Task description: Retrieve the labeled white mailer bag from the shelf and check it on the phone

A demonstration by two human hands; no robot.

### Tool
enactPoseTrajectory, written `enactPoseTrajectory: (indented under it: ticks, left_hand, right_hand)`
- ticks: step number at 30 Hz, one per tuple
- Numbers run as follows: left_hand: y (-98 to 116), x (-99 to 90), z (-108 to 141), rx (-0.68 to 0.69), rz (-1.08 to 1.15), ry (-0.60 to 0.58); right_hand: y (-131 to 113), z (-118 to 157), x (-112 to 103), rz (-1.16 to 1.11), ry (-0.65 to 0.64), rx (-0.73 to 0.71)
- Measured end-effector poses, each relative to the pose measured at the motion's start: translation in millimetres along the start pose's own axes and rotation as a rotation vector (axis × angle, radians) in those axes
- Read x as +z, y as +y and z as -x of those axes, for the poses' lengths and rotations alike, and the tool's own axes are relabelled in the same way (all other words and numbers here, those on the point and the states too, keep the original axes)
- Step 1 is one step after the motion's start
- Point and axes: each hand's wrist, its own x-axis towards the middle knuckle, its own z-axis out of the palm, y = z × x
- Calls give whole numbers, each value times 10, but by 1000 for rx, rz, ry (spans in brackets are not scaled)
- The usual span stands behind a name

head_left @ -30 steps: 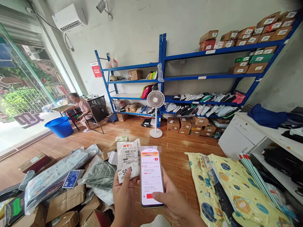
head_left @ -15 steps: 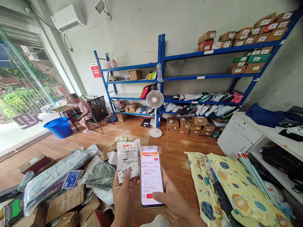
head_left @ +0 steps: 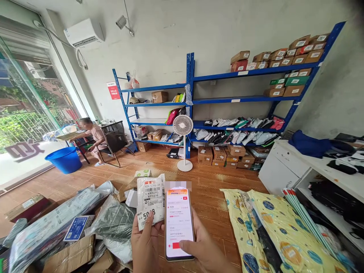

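Observation:
Near the bottom middle of the head view, my left hand [head_left: 146,239] pinches a small white parcel [head_left: 150,195] by its lower part, thumb over the printed label marked 2-2 and 50-8. Right beside it, my right hand [head_left: 199,244] holds a smartphone [head_left: 178,220] upright. Its lit screen faces me, and my right thumb lies at a red button low on the screen. The fingers behind the phone are mostly hidden. Parcel and phone are side by side above the wooden floor.
Boxes and bagged parcels [head_left: 113,216] lie at the lower left; yellow patterned packages [head_left: 287,227] at the lower right. A fan [head_left: 182,125] stands before blue shelves [head_left: 233,100]. A person [head_left: 95,136] sits at a table by a blue bucket [head_left: 64,159]. A white cabinet [head_left: 280,163] is at right.
The view has tilted up slightly, so shelves and fan appear lower. Both hands, parcel and phone sit slightly lower and farther left in the picture, with the same holds.

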Motion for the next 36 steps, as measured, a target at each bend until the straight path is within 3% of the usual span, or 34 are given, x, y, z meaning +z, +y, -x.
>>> enactPoseTrajectory:
  ticks: [10,28,36]
  left_hand:
    - [-29,-4,-49,36,-9,-30]
    - [-39,-25,-62,67,-25,-69]
    - [-32,8,-42,78,-15,-70]
  right_hand:
    - [35,-47,-78,-7,-36,8]
    - [-27,-42,-33,10,59,10]
    - [-48,-45,-46,31,8,11]
